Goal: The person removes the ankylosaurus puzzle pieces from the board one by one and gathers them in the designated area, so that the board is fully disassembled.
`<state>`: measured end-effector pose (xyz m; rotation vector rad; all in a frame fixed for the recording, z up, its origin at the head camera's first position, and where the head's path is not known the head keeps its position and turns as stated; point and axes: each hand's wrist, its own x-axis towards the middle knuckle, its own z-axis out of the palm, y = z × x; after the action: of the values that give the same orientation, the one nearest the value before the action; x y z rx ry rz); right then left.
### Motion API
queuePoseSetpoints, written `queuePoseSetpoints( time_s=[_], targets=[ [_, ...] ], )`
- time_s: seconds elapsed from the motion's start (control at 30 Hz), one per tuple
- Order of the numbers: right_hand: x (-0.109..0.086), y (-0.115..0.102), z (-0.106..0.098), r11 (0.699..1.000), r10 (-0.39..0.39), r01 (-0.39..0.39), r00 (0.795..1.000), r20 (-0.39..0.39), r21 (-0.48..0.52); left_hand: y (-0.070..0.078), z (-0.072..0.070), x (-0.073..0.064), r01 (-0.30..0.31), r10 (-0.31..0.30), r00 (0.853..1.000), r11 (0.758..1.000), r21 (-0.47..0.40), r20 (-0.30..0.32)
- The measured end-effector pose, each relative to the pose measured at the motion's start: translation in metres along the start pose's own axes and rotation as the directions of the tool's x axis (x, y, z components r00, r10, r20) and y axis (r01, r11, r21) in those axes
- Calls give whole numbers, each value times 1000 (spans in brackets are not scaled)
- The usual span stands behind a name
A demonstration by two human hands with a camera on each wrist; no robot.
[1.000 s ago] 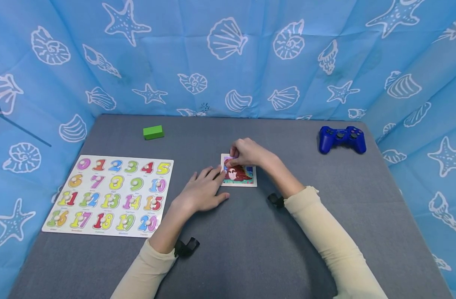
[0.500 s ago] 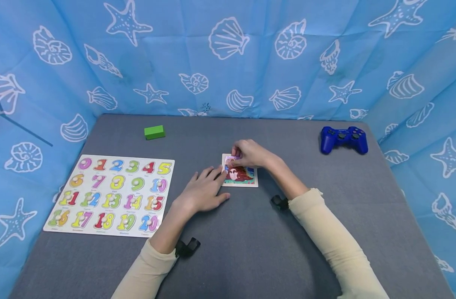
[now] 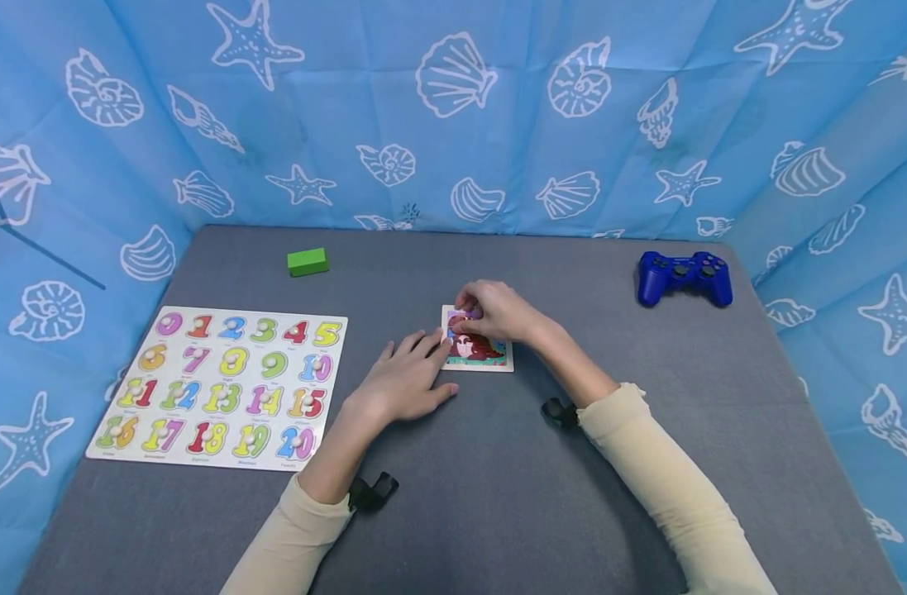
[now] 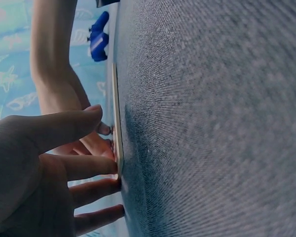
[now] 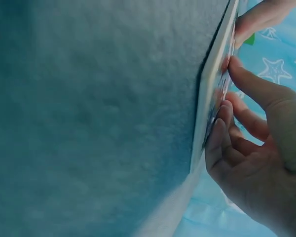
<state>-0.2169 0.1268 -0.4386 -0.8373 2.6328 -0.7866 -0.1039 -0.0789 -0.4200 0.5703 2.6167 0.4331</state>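
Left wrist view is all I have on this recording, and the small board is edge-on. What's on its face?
Observer: The small board carries a colourful picture with a large dark red patch.
Operator: Which part of it does the right hand cover?
Observer: Part of the picture's far side, as the head view shows.
Operator: Anything on the table left of the left hand?
Observer: Yes, a white number board lies there.

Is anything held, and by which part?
The right hand has fingers on the picture puzzle; whether they pinch or press cannot be told. The left hand touches the puzzle's left edge.
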Motion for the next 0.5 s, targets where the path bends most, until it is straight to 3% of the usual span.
queuePoseSetpoints(
  time_s=[0.23,0.5],
  targets=[
    [8,-3,-6,999,42,-42,996,81,-3,-1,0,0,-2,2,1000,1000,5,-8],
    [15,-8,-14,994,110,-109,977,184,-15,-2,2,1,-4,4,1000,1000,20,-12]
  ],
)
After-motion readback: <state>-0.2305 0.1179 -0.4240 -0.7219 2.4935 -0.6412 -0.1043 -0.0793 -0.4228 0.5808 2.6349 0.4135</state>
